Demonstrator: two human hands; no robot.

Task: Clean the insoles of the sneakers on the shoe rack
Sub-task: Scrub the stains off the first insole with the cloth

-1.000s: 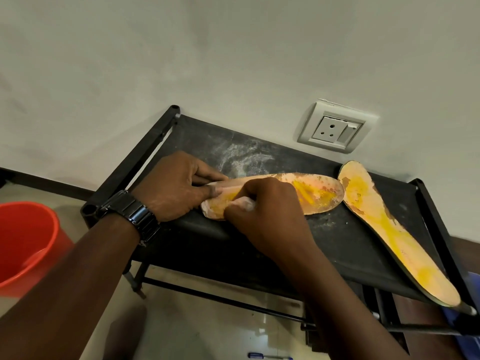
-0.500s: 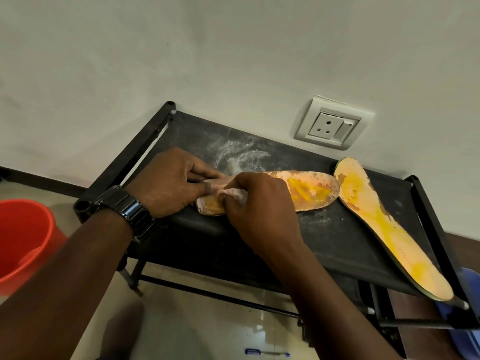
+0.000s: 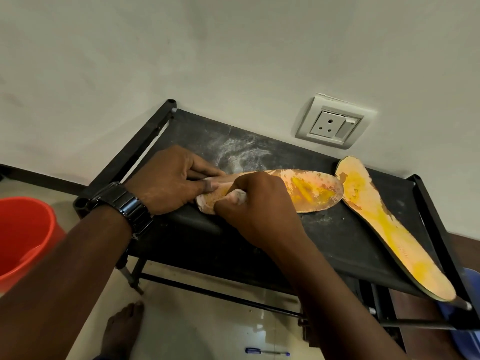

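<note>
1. Both hands are seen from the head view, meeting over the left part of the shoe rack [image 3: 337, 245], with both forearms reaching in from the lower edge.
2. The left hand [image 3: 168, 183], with a dark watch [image 3: 127, 207] on its wrist, is laid knuckles-up. Its fingers are curled round the heel end of the nearer insole [image 3: 314, 190], and the thumb is pressed on top.
3. The right hand [image 3: 255, 207] is angled in from the right. Its fingers are closed round a small pale wad [image 3: 240, 201], which is pressed onto the same insole just beside the left thumb.
4. The nearer insole is laid flat across the rack's black top, orange and yellow side up.
5. A second insole [image 3: 389, 229] is laid to the right, its tip just beside the first and its far end over the rack's front rail.
6. White powder [image 3: 241, 154] is smeared on the rack behind the hands.
7. A red bucket [image 3: 23, 237], a bare foot [image 3: 122, 328] and a pen [image 3: 267, 352] are seen on the floor, and a wall socket [image 3: 333, 126] above the rack.
</note>
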